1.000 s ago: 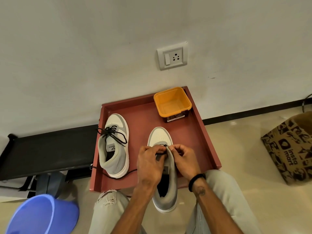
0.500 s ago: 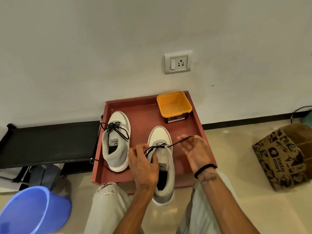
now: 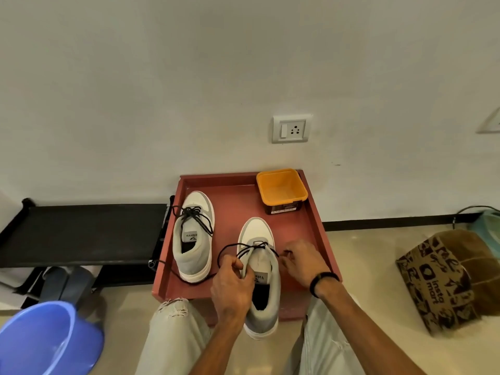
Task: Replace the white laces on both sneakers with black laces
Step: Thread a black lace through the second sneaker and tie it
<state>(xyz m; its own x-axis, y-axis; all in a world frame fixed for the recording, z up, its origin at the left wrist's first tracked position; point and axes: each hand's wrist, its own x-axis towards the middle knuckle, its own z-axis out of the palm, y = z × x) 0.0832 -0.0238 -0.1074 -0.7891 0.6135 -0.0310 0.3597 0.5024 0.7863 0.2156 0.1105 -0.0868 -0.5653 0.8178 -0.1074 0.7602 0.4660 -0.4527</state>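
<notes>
Two grey-and-white sneakers stand on a red tray (image 3: 316, 220). The left sneaker (image 3: 193, 236) carries a loosely threaded black lace. The right sneaker (image 3: 261, 274) overhangs the tray's near edge and has a black lace (image 3: 255, 246) through its lower eyelets. My left hand (image 3: 232, 282) grips the sneaker's tongue and pinches the lace end that loops out to the left. My right hand (image 3: 303, 259) pinches the other lace end just right of the sneaker. No white lace is in sight.
An empty orange tub (image 3: 281, 189) sits at the tray's back right corner. A black low bench (image 3: 81, 234) lies to the left, a blue bucket (image 3: 46, 339) at bottom left, a printed paper bag (image 3: 443, 280) on the floor at right. My knees flank the tray's front.
My right hand has come back in toward the sneaker after drawing the lace out to the right. The left lace end now loops out to the left. The camera has tilted up.
</notes>
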